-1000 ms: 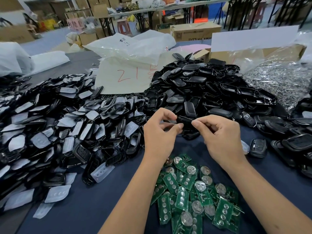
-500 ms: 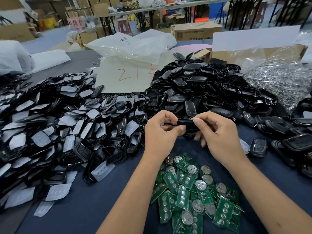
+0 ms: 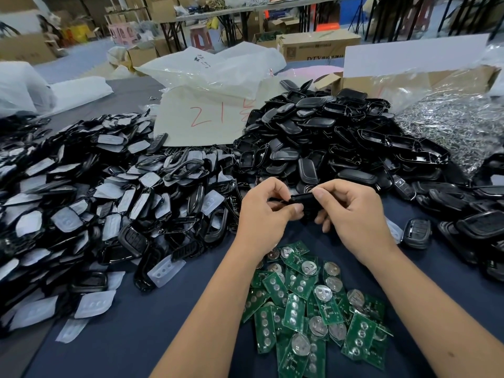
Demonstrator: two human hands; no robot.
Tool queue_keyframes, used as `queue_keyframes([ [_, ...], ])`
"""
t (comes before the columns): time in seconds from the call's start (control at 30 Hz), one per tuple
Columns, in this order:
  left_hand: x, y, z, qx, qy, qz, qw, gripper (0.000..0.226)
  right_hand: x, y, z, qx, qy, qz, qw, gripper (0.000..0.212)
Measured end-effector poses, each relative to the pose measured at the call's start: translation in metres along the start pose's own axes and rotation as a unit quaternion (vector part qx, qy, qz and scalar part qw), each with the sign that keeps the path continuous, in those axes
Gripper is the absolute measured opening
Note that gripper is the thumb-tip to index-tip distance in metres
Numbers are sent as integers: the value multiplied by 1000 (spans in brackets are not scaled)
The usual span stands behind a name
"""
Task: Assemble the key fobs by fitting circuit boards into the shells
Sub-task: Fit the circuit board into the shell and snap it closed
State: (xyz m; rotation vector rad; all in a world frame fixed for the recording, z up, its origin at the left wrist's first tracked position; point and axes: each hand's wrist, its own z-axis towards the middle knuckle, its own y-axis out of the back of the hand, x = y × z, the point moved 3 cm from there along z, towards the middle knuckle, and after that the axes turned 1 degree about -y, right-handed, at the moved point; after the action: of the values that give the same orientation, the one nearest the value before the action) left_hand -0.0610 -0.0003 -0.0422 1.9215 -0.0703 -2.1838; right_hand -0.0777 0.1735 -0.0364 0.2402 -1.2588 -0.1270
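Black key fob shell (image 3: 301,201) sits pinched between both hands, raised a little off the worktop. On its left end the left hand (image 3: 266,214) closes thumb and curled fingers; on its right end the right hand (image 3: 350,211) pinches it from above with thumb and forefinger, the other fingers curled beneath. Both grips are pressed onto the shell, knuckles toward the camera, forearms coming in from the near edge and meeting at the shell. Whether a board lies inside the shell cannot be told. Just below the grip, toward the person, lies a loose heap of green circuit boards (image 3: 313,301), many with round silver coin cells. Beyond the grip rises a tall pile of black shells (image 3: 321,137); to the left of it spreads a wide pile of black frames with translucent button pads (image 3: 90,203). To the right of the grip one closed black fob (image 3: 416,232) lies apart, with more black shells past it. Bare dark blue worktop (image 3: 131,336) shows only in a strip left of the forearms and in the small gap under the hands. Farther back are a clear bag of shiny metal parts (image 3: 452,124), a paper with red marks (image 3: 201,118), white plastic bags (image 3: 218,66), cardboard boxes and folding tables.
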Motion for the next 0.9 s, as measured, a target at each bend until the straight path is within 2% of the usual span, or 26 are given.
queue_keyframes([
  [0.57, -1, -1, -2, 12, 16, -12, 1000, 25, -13, -1, 4, -27, -25, 19, 999, 19],
  [0.83, -2, 3, 0, -29, 69, -145, 987, 9, -9, 0, 2, -7, -17, 50, 999, 22],
  [0.9, -2, 4, 0, -38, 84, -162, 982, 7, -5, -2, 0, 22, -3, 37, 999, 15],
])
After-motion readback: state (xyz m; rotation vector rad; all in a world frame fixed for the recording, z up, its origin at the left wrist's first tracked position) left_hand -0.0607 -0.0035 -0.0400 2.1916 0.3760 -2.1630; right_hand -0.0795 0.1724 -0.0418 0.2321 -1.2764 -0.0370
